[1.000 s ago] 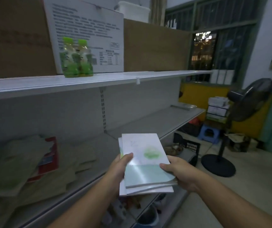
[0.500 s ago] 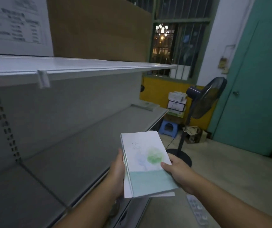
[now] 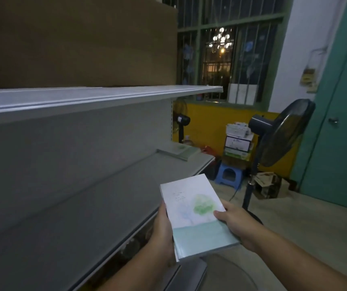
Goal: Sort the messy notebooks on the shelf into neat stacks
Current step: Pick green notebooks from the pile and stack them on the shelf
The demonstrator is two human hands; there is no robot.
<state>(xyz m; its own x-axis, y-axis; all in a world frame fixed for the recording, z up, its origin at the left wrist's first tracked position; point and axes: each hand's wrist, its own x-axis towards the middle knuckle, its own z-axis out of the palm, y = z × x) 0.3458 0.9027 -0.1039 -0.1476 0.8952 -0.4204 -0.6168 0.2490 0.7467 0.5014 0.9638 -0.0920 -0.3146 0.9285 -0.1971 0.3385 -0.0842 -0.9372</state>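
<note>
Both hands hold a small stack of notebooks [image 3: 195,217], squared up, the top one white with a green blotch and a pale teal lower band. My left hand [image 3: 161,234] grips its left edge from below, and my right hand [image 3: 234,224] grips its right edge with the thumb on the cover. The stack hangs in the air just off the front edge of the grey middle shelf [image 3: 97,202]. At that shelf's far end lies another low stack of notebooks [image 3: 180,151] with a similar green cover.
A large brown cardboard box [image 3: 80,43] fills the upper shelf [image 3: 105,95]. Past the shelf's end stand a floor fan [image 3: 282,133], a blue stool [image 3: 229,175] with boxes [image 3: 238,141] above it, a yellow wall and a teal door [image 3: 340,122].
My view has swung right along the shelf: the messy pile and green bottles have left the frame. The notebooks in my hands went from fanned to squared, and the far stack has come closer.
</note>
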